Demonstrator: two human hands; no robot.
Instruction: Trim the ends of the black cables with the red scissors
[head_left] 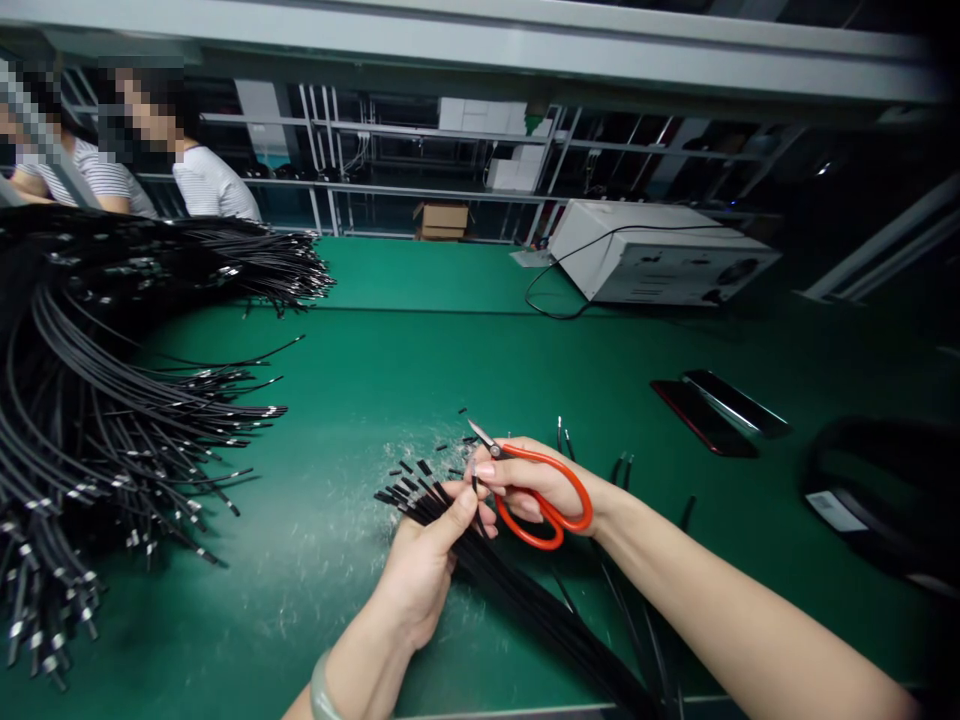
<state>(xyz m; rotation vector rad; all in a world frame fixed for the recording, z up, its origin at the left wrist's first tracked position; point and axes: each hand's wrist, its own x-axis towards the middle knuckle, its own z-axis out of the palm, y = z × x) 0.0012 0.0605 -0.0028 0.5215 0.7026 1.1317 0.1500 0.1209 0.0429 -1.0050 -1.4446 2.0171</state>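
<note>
My left hand (424, 565) is closed around a bundle of black cables (525, 595), whose cut ends fan out to the left above the fingers. Orange-handled scissors (574, 490) rest in my right hand (536, 480), blades pointing up and left. The fingertips of both hands meet at one cable end standing apart from the bundle; the exact pinch there is partly hidden. Short black offcuts (425, 467) and fine clear strands (322, 520) are scattered on the green table just left of and above the hands.
Large heaps of black cables (127, 400) with shiny tips fill the left side. A white metal box (660, 255) with a thin cord stands at the back right. Two dark flat phone-like objects (705, 418) and a black coil (885, 500) lie on the right. Two people (214, 180) sit beyond the table.
</note>
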